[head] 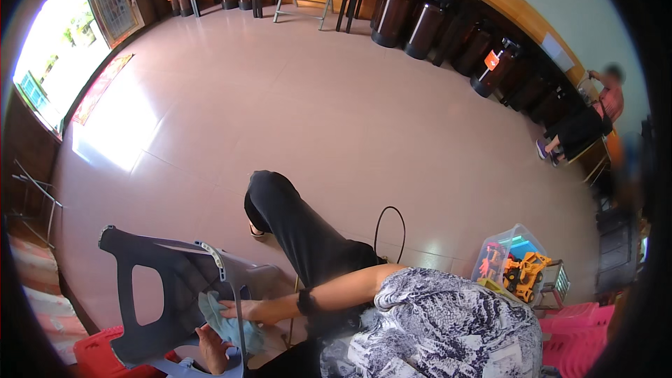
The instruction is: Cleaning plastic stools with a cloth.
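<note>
A grey-blue plastic stool (pixel 123 273) is tipped on its side before me, its hollow underside and cut-out side showing. My right hand (pixel 249 311), a black band on its wrist, reaches across to it and holds a light blue cloth (pixel 231 323) against the inside of the stool. Lower down, my left hand (pixel 212 349) is within the stool's frame, close to the cloth. Its fingers are partly hidden, so its hold on the frame cannot be made out. My bent leg (pixel 294 215) in black trousers extends beyond the stool.
Behind me stand a clear plastic bin (pixel 517 241) of toys and stacked pink stools (pixel 577 336). A red plastic item (pixel 97 352) lies beside the grey-blue stool. Large brown jars (pixel 394 10) line the far wall. Another person (pixel 604 100) sits at the right. A doorway (pixel 58 47) opens at the left.
</note>
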Available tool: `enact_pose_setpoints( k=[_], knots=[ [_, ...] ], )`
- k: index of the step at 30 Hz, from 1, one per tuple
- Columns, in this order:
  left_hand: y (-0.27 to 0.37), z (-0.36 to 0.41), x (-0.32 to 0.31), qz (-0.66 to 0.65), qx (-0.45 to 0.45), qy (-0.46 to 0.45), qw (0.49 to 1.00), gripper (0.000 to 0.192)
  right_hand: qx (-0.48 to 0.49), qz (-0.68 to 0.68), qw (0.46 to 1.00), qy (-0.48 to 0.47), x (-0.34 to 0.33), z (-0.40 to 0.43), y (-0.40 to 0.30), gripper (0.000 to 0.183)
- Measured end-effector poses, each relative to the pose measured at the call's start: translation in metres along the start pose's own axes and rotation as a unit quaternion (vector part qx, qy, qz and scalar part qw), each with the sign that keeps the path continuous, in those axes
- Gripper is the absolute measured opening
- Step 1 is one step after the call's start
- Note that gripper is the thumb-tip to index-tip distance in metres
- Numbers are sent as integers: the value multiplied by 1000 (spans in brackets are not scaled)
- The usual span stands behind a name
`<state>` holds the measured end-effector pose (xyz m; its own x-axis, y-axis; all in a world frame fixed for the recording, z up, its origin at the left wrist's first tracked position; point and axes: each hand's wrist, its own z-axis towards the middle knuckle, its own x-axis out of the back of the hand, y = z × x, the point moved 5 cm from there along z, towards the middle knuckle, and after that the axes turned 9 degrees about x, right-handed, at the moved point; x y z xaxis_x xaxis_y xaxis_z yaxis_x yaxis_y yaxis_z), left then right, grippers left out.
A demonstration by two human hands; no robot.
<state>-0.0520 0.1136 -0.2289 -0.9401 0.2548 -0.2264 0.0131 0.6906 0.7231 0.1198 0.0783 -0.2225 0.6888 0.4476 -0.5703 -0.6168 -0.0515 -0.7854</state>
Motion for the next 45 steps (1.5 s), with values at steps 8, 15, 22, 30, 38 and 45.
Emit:
enact_pose_setpoints(
  k=[8, 15, 22, 30, 38, 45],
  knots=[
    [1, 1, -37, 121, -23, -3, 992, 28, -67, 193, 959, 195, 26, 9, -14, 82],
    [29, -5, -20, 48, -159, 92, 982, 27, -97, -76, 984, 130, 25, 9, -34, 95],
    [44, -22, -12, 86, -273, 224, 932, 37, -87, -254, 959, 86, 31, 11, -45, 85],
    [41, -5, -32, -144, -266, -41, 952, 50, -92, -349, 928, 95, 35, 5, -44, 78],
    [36, -8, -41, -212, -223, -168, 937, 56, -68, -486, 863, 118, 34, 12, -46, 79],
    [24, -11, -53, -136, -145, -208, 958, 48, -37, -368, 928, 34, 12, 13, -44, 93]
  ],
)
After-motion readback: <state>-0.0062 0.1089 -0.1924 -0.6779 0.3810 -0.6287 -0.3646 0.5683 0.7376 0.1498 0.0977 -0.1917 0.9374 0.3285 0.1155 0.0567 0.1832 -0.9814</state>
